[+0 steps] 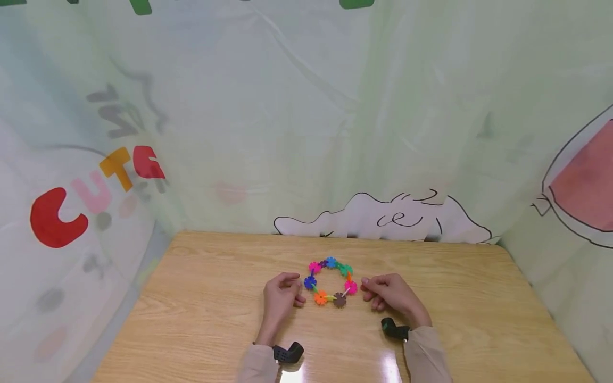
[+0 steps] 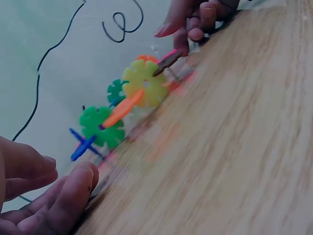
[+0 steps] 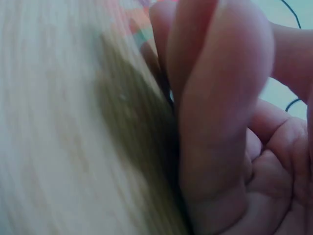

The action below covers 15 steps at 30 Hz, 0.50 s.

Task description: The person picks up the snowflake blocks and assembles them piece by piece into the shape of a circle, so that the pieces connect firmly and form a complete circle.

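A ring of slotted plastic snowflake discs point(image 1: 320, 297) lies on the table between my two hands. Flat-lying discs in blue, pink, orange, brown and green alternate with upright linking ones, such as the yellow disc point(image 2: 143, 84) and the green disc point(image 2: 102, 126). Just left of the ring, my left hand point(image 1: 281, 297) rests with its fingers loosely bent, holding nothing, near the dark blue disc point(image 1: 310, 282). My right hand point(image 1: 391, 293) is on the other side, its fingers loosely curled beside the pink disc point(image 1: 351, 287) with a small gap. In the right wrist view the fingers hide most of the ring.
The wooden table point(image 1: 201, 308) extends around the ring, with glare near its front edge. Behind it hangs a pale printed curtain point(image 1: 306, 133). Each wrist wears a black camera, one left wrist camera point(image 1: 289, 353) and one right wrist camera point(image 1: 395, 329).
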Tool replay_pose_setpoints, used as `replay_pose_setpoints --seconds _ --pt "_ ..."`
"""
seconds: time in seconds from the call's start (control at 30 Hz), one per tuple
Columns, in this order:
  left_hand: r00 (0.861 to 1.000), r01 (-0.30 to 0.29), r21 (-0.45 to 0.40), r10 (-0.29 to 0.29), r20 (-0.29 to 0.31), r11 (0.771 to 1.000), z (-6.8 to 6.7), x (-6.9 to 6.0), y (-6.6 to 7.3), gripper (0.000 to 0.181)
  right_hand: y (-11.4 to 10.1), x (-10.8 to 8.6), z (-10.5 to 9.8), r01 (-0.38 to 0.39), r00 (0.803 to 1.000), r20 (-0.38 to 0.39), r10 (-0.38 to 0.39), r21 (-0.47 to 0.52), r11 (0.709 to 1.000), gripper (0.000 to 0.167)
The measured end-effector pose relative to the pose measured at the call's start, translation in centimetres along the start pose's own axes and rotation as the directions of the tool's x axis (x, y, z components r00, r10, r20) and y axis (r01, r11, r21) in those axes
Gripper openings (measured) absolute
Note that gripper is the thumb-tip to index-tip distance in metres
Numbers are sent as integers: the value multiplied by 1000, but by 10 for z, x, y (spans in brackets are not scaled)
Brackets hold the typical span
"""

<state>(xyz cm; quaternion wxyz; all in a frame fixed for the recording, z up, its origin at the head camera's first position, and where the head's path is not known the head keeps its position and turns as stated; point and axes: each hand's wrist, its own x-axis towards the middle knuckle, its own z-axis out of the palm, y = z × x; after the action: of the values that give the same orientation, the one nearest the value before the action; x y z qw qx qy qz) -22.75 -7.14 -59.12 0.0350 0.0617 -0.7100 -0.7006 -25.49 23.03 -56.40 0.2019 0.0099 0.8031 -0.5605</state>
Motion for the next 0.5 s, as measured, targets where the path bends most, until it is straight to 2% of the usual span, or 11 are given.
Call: replay_pose_setpoints --seconds 0.17,0.33,0.5 --pt "999 16 -29 -18 -43 999 -18 3 1 20 2 2 -4 -1 1000 -16 1 16 1000 43" --pt "993 23 -67 -31 -113 997 -40 6 4 20 2 1 -5 -4 999 -41 5 33 999 43" --pt "986 48 -55 -56 -157 997 -58 7 10 20 1 -1 -5 -1 999 -54 3 36 999 42"
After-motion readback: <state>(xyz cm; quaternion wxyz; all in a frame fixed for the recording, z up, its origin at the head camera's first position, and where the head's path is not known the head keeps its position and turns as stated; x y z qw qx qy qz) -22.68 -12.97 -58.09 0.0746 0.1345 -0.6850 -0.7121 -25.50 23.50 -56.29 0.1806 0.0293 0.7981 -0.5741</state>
